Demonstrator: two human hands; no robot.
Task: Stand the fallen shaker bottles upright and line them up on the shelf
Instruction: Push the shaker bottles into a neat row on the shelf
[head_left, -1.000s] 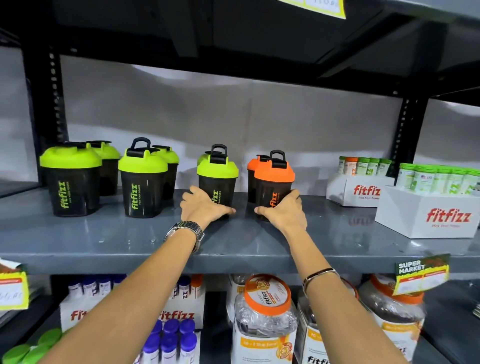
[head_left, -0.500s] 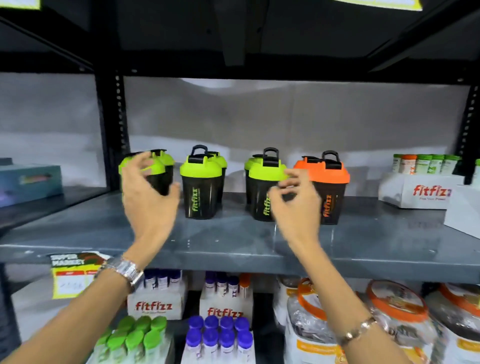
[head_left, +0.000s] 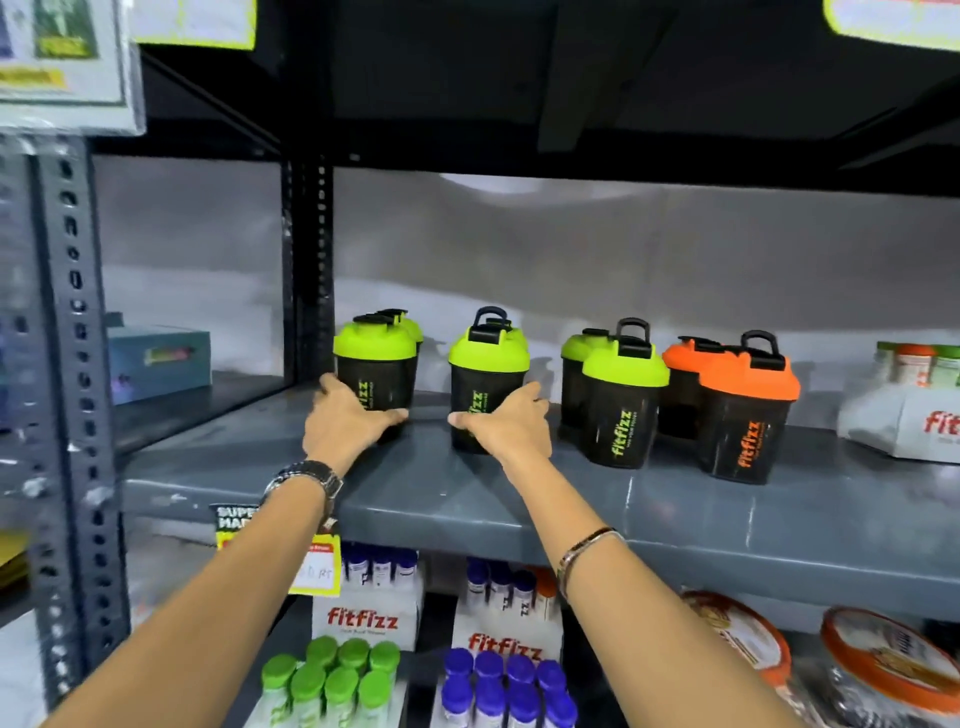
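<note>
Several black shaker bottles stand upright in pairs on the grey shelf (head_left: 675, 499). My left hand (head_left: 349, 419) wraps the base of the leftmost green-lidded shaker (head_left: 375, 370). My right hand (head_left: 506, 422) grips the base of the second green-lidded shaker (head_left: 487, 368). To the right stand a third green-lidded shaker (head_left: 622, 410) and an orange-lidded shaker (head_left: 744, 415). Each front bottle has a second one behind it, mostly hidden.
A white fitfizz carton (head_left: 904, 415) with small tubes sits at the shelf's right end. A black upright post (head_left: 306, 270) stands just left of the shakers, with a teal box (head_left: 156, 358) beyond it. Cartons, capped tubes and big jars fill the shelf below.
Both hands left the third green and the orange shaker, lifted, swung left, and now grip the bases of the two leftmost green-lidded shakers. The view has shifted left.
</note>
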